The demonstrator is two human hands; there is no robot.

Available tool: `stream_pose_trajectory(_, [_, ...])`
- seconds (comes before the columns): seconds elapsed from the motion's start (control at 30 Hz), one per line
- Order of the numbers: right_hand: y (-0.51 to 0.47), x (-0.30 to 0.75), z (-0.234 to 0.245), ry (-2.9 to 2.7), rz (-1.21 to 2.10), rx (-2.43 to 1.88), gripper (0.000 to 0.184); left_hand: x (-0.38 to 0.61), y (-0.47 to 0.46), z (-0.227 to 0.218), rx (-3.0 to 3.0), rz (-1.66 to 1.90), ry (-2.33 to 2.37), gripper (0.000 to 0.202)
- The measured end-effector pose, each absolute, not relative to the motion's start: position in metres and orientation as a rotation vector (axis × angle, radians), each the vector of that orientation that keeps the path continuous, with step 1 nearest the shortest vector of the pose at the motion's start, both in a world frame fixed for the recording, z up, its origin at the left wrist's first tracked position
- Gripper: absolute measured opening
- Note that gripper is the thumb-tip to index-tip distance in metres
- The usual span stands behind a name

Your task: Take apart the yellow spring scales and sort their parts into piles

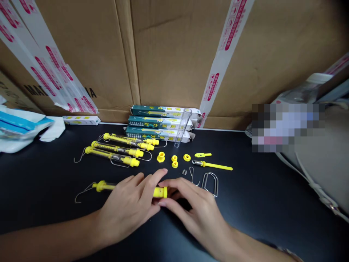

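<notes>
On a black tabletop [261,207], the left hand [127,207] grips a spring scale [103,186] with its wire hook pointing left, and the right hand [196,218] closes around its yellow far end. Three more spring scales [114,154] lie at upper left, near stacked printed boxes [160,123] and a clear plastic tube [182,127]. Small yellow fittings [174,161], a yellow rod [215,166] and a wire loop [209,183] lie to the right, before a taped cardboard wall [169,54].
</notes>
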State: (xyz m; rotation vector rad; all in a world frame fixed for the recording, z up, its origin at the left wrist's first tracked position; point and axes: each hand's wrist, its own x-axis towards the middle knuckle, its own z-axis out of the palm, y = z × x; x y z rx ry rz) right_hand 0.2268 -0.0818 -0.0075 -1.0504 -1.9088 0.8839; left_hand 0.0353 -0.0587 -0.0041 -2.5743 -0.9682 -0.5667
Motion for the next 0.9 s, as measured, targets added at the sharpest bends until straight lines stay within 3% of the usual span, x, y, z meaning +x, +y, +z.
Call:
stream_pose_trajectory(0.1, [-0.083, 0.232, -0.009, -1.802, 0.871, -1.101, 0.015, 0.037, -0.057, -0.004, -2.557, -0.594, -0.936, 0.030])
stream_pose_trajectory(0.4, [-0.076, 0.256, -0.003, -1.581, 0.894, -1.189, 0.016, 0.034, -0.053, -0.004, -2.489, -0.643, -0.993, 0.023])
stream_pose_trajectory(0.9, [-0.064, 0.256, 0.001, -1.269, 1.276, -1.149, 0.015, -0.001, -0.041, -0.010, -2.691, -0.610, -0.991, 0.030])
